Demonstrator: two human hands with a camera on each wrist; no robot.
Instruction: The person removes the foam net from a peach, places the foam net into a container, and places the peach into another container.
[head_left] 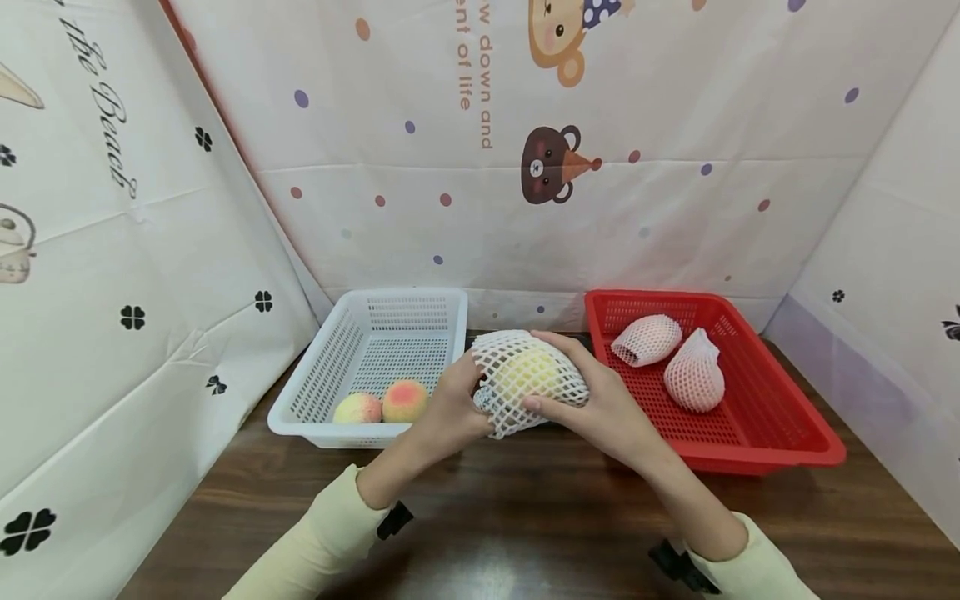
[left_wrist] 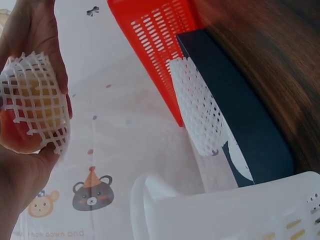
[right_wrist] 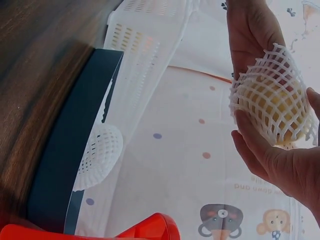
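Note:
Above the table, both hands hold a peach (left_wrist: 19,131) partly covered by a white foam net sleeve (head_left: 501,357). My left hand (head_left: 452,403) grips the sleeve's left end in the head view. From the other side, my right hand (head_left: 603,408) grips the net, its thumb lying across the front and its fingers over the top. Through the mesh the fruit looks yellow in the head view, while a bare reddish end shows beyond the net's edge in the left wrist view.
A white basket (head_left: 405,293) at left holds two peaches (head_left: 406,401). The red basket (head_left: 787,417) at right holds two net-wrapped fruits (head_left: 694,375). Between the baskets stands a dark box (left_wrist: 240,107) with another foam net (left_wrist: 197,107) in it. Printed cloth (head_left: 465,225) hangs behind.

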